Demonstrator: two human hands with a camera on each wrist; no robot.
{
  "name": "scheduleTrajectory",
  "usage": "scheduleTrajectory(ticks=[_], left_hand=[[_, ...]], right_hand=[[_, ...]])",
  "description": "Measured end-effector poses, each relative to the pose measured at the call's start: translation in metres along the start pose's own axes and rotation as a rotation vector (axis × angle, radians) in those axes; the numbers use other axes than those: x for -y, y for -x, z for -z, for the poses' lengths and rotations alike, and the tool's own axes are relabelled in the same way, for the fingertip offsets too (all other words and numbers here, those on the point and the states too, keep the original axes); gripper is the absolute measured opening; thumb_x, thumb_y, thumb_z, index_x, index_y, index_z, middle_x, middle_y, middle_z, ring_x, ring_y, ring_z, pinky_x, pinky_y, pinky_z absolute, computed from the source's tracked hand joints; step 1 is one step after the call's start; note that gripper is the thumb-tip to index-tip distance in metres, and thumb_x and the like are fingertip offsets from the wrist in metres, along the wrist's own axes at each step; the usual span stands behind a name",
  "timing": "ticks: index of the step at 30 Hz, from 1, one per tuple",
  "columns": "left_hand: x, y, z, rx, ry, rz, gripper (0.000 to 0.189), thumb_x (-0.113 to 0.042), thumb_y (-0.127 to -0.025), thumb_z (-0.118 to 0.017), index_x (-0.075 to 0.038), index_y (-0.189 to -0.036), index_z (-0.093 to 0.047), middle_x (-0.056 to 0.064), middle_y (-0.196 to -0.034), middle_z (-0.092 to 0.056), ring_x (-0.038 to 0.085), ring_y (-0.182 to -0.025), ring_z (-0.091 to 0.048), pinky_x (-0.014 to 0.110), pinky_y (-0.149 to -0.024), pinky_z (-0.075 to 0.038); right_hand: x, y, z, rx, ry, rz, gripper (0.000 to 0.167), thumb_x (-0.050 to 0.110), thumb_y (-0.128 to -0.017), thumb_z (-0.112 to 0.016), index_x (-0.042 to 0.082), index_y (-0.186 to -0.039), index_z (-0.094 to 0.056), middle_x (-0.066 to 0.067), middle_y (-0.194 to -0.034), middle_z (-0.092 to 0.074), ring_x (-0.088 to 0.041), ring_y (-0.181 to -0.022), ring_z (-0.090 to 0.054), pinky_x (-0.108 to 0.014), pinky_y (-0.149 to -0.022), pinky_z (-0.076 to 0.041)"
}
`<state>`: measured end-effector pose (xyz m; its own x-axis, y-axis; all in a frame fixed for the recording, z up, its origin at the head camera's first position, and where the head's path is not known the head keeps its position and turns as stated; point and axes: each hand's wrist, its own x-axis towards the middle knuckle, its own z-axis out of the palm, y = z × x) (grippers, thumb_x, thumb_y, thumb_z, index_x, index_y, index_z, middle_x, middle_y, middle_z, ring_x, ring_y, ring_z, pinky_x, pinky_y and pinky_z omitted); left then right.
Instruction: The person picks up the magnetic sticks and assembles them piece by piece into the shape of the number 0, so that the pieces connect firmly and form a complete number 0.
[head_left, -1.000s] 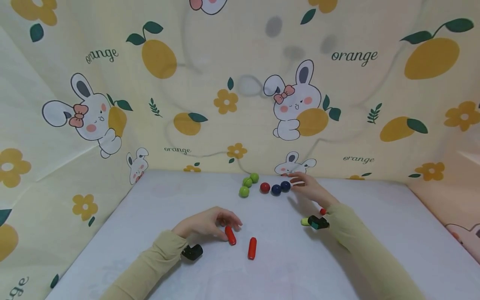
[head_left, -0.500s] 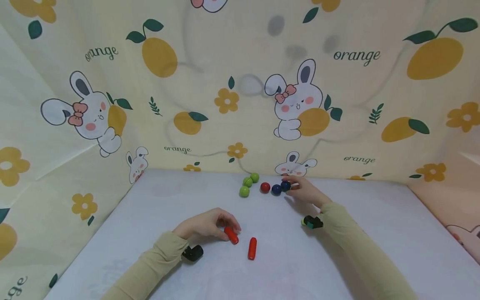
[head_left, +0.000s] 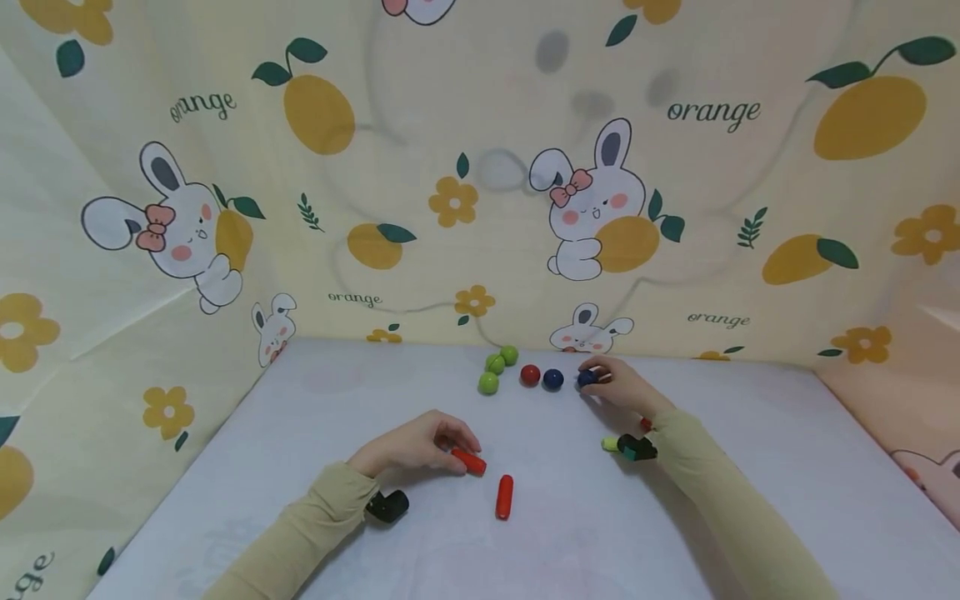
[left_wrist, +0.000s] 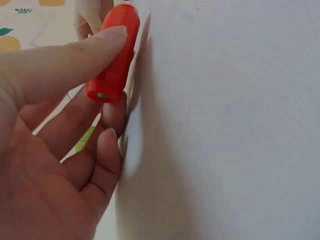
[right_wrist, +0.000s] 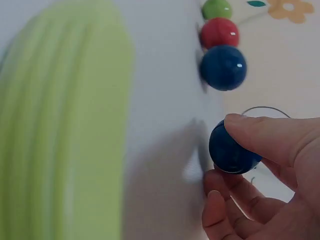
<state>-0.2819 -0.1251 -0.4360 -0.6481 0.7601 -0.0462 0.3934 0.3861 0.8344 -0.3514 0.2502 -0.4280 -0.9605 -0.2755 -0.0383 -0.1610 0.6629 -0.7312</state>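
Between thumb and fingers, my left hand (head_left: 420, 442) pinches a red round-ended stick (left_wrist: 120, 60), low over the white table. A second red stick (head_left: 505, 497) lies just to the right of it. At the back of the table my right hand (head_left: 618, 385) holds a dark blue ball (right_wrist: 232, 150), thumb on one side and fingers on the other. Another dark blue ball (head_left: 552, 380) sits to its left, a small gap away. Beside that one is a red ball (head_left: 530, 375).
Several green balls (head_left: 495, 364) stand left of the red ball. A light green ridged piece (right_wrist: 75, 125) lies under the right wrist, and a small red piece (head_left: 646, 423) is partly hidden by the sleeve. A patterned cloth (head_left: 420, 167) rises behind the table (head_left: 337, 375).
My right hand has taken hold of the blue ball and drawn it rightward, away from the other blue ball. In my left hand the red stick has turned to lie more sideways.
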Motion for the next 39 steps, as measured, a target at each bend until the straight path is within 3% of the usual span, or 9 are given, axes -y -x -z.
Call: scheduleTrajectory(ticks=[4,8,12,17,24,31,39], left_hand=[[-0.002,-0.003,-0.002,-0.035,0.015,0.037,0.021,-0.012,-0.085,-0.073,-0.014,-0.106,-0.071,-0.006,-0.099,-0.068,0.014,-0.09,-0.061,0.028,-0.082,-0.05],[-0.003,-0.008,-0.004,-0.088,0.051,0.056,0.018,-0.014,-0.088,-0.071,-0.014,-0.106,-0.07,-0.004,-0.099,-0.068,0.015,-0.092,-0.061,0.028,-0.085,-0.05],[-0.002,-0.016,-0.006,-0.133,0.085,0.062,0.016,-0.015,-0.089,-0.069,-0.015,-0.105,-0.07,-0.004,-0.099,-0.069,0.014,-0.093,-0.062,0.028,-0.086,-0.051],[-0.006,-0.025,-0.01,-0.185,0.1,0.076,0.015,-0.018,-0.09,-0.069,-0.014,-0.104,-0.071,-0.004,-0.097,-0.069,0.015,-0.089,-0.062,0.029,-0.078,-0.054],[-0.009,-0.044,-0.019,-0.224,0.106,0.064,0.016,-0.021,-0.09,-0.069,-0.016,-0.105,-0.072,-0.005,-0.095,-0.069,0.015,-0.085,-0.062,0.027,-0.073,-0.055],[-0.014,-0.061,-0.024,-0.28,0.132,0.074,0.018,-0.018,-0.088,-0.071,-0.014,-0.105,-0.073,-0.005,-0.097,-0.069,0.015,-0.09,-0.06,0.025,-0.078,-0.052],[-0.014,-0.08,-0.028,-0.31,0.139,0.065,0.018,-0.017,-0.088,-0.071,-0.014,-0.105,-0.073,-0.006,-0.098,-0.067,0.014,-0.092,-0.058,0.024,-0.079,-0.051]], right_hand=[[0.003,0.009,0.005,0.0,-0.031,0.003,0.041,0.017,-0.092,-0.065,0.001,-0.128,-0.052,-0.022,-0.126,-0.053,-0.037,-0.113,-0.052,-0.044,-0.09,-0.049],[0.015,0.026,0.003,0.016,-0.142,0.003,0.048,0.025,-0.092,-0.065,0.004,-0.132,-0.049,-0.019,-0.127,-0.052,-0.035,-0.114,-0.053,-0.044,-0.094,-0.047],[0.035,0.051,-0.005,0.047,-0.25,-0.024,0.052,0.03,-0.092,-0.066,0.009,-0.135,-0.047,-0.015,-0.131,-0.05,-0.034,-0.118,-0.05,-0.044,-0.096,-0.046],[0.047,0.072,-0.023,0.101,-0.347,-0.007,0.052,0.025,-0.092,-0.066,0.007,-0.136,-0.045,-0.015,-0.129,-0.049,-0.033,-0.117,-0.051,-0.043,-0.094,-0.048],[0.044,0.084,-0.043,0.108,-0.295,0.027,0.045,0.02,-0.091,-0.067,0.009,-0.131,-0.052,-0.011,-0.124,-0.053,-0.027,-0.109,-0.057,-0.044,-0.095,-0.047],[0.039,0.078,-0.053,0.077,-0.254,0.02,0.041,0.016,-0.09,-0.068,0.011,-0.128,-0.055,-0.007,-0.123,-0.056,-0.026,-0.108,-0.057,-0.045,-0.096,-0.047],[0.039,0.07,-0.05,0.055,-0.222,0.013,0.041,0.014,-0.091,-0.066,0.009,-0.13,-0.053,-0.011,-0.126,-0.055,-0.03,-0.112,-0.054,-0.048,-0.097,-0.045]])
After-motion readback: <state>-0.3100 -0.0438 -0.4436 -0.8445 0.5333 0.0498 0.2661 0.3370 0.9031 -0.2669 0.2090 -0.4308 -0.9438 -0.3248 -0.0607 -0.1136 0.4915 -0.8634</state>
